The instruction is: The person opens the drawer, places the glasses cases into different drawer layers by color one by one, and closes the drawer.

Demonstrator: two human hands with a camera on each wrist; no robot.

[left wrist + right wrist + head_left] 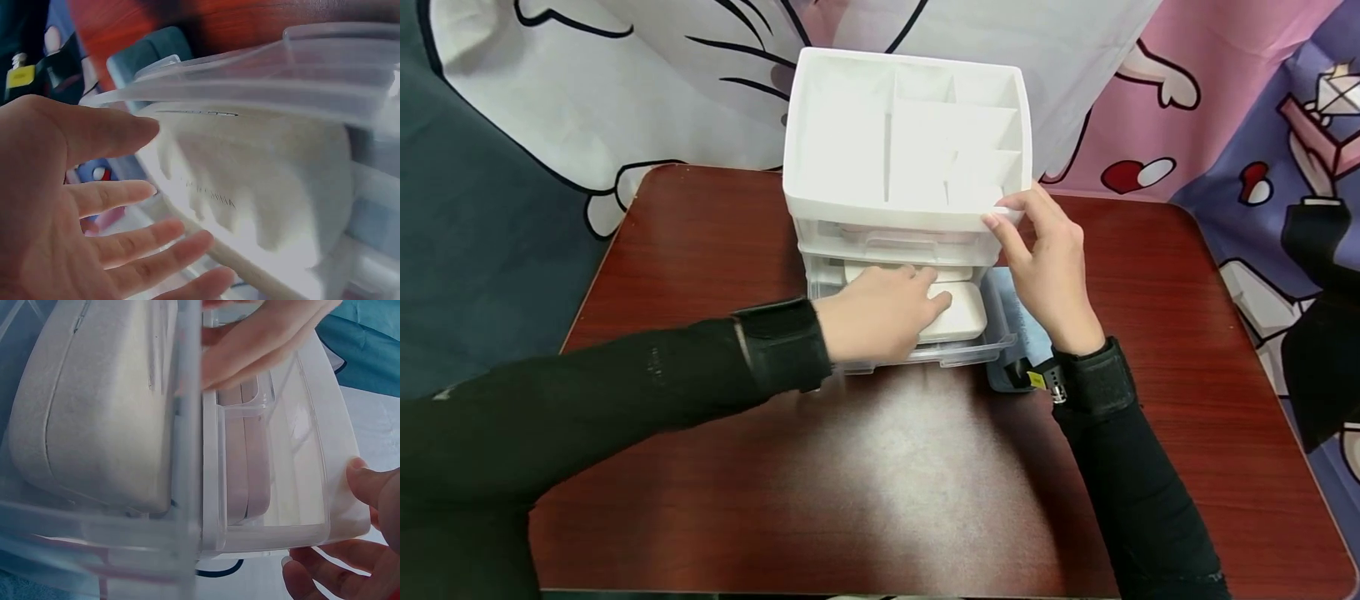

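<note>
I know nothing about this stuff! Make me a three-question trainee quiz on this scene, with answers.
1. True or false: the upper drawer sticks out further than the lower drawer.
2. Which hand holds a top corner of the drawer unit?
3. Nearest the left hand is: A) a mug, B) a white case, C) scissors.

Key: 1. False. 2. The right hand. 3. B.

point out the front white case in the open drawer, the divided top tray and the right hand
Front white case [966, 315], head view, top surface
Divided top tray [838, 133], head view, left compartment's floor
Right hand [1056, 265], head view, back of hand
</note>
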